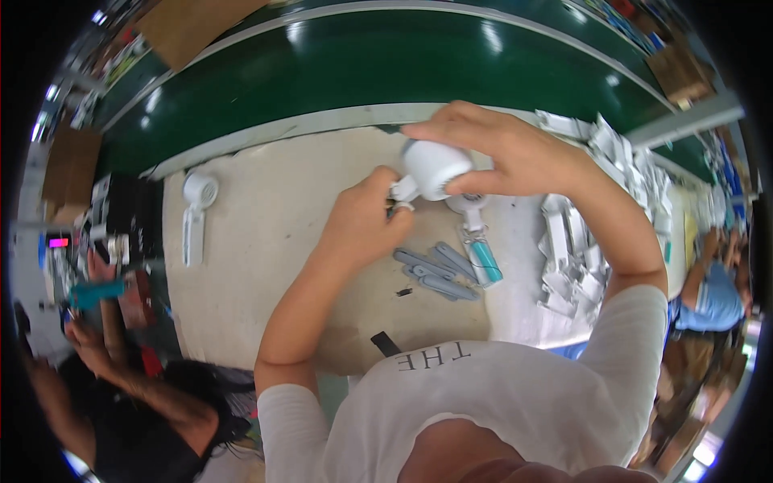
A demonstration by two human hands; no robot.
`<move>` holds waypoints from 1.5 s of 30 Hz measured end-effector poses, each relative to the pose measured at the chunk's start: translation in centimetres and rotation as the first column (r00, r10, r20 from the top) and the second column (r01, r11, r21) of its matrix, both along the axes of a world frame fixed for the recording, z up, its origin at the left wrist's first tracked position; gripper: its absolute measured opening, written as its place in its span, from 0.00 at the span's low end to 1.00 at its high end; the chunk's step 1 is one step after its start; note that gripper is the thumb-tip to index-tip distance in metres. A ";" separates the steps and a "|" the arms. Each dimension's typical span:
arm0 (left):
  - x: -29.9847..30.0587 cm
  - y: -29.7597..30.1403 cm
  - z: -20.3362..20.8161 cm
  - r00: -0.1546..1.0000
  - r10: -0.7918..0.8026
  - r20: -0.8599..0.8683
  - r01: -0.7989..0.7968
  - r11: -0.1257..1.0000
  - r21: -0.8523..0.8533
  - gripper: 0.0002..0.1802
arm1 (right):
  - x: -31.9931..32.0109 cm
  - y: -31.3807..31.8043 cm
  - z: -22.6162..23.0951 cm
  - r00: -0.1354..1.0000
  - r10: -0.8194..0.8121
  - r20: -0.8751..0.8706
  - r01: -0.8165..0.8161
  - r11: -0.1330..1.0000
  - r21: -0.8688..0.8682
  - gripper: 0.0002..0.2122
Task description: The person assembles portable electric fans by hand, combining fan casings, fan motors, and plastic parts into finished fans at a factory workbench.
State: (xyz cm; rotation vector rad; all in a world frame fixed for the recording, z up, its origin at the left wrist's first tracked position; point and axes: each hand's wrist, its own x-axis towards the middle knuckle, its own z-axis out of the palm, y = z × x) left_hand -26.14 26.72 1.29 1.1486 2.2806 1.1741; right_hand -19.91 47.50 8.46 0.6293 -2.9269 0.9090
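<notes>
My right hand (515,153) is closed round the rounded white head of a handheld fan (435,167), thumb and fingers on opposite sides. My left hand (358,217) pinches the fan's narrow neck end, and its fingers hide part of that end. Just beyond the held head, partly covered by it and my right hand, lies a second white fan (473,216) with its handle uncovered and a teal cylindrical battery (485,262) showing inside. Several grey handle covers (435,272) lie in a loose heap below my hands.
One more white fan (199,191) lies at the table's left. White handle shells (572,249) are piled at the right. A black strip (385,344) sits at the near edge. Beyond the table (258,241) runs a green conveyor belt (386,64). Other people work on both sides.
</notes>
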 end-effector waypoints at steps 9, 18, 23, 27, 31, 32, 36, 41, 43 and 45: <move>1.3 2.3 -1.0 0.735 -0.192 0.650 -0.034 0.948 0.318 0.10 | 4.1 5.0 0.2 0.963 -0.266 0.047 0.270 0.953 -0.140 0.22; -3.2 2.1 -4.3 0.596 -0.182 0.782 -0.488 0.692 0.533 0.16 | 16.7 4.4 -7.1 0.592 -0.806 -0.020 0.675 0.482 0.558 0.22; -3.2 1.3 -4.0 0.551 -0.222 0.805 -0.443 0.739 0.507 0.16 | 15.9 3.2 -6.9 0.524 -0.850 0.055 0.748 0.489 0.449 0.21; -3.4 0.6 -3.5 0.572 -0.131 0.810 -0.456 0.770 0.446 0.18 | 13.3 3.6 -3.8 0.693 -0.715 -0.091 0.706 0.648 0.287 0.15; -3.4 1.0 -2.8 0.614 -0.137 0.777 -0.486 0.711 0.509 0.19 | 8.8 3.4 -4.8 0.753 -0.515 -0.409 0.582 0.812 0.049 0.17; -3.4 1.0 -2.5 0.648 -0.114 0.753 -0.498 0.685 0.532 0.20 | 8.4 4.0 -5.8 0.739 -0.532 -0.413 0.603 0.796 0.054 0.17; -3.7 1.2 -2.4 0.655 -0.172 0.736 -0.523 0.600 0.606 0.21 | 9.1 6.2 -9.1 0.902 -0.307 -0.303 0.392 0.877 0.279 0.22; -3.6 1.6 -3.1 0.608 -0.216 0.764 -0.562 0.562 0.606 0.20 | 9.7 6.3 -8.8 0.882 -0.381 -0.278 0.470 0.758 0.452 0.23; -3.5 2.1 -4.0 0.515 -0.396 0.760 -0.580 0.492 0.649 0.20 | 8.4 5.3 -8.0 0.834 -0.542 -0.105 0.552 0.824 0.126 0.23; -3.1 2.6 -4.4 0.440 -0.430 0.788 -0.631 0.477 0.612 0.19 | 7.3 4.5 -9.1 0.842 -0.531 -0.094 0.539 0.827 0.159 0.24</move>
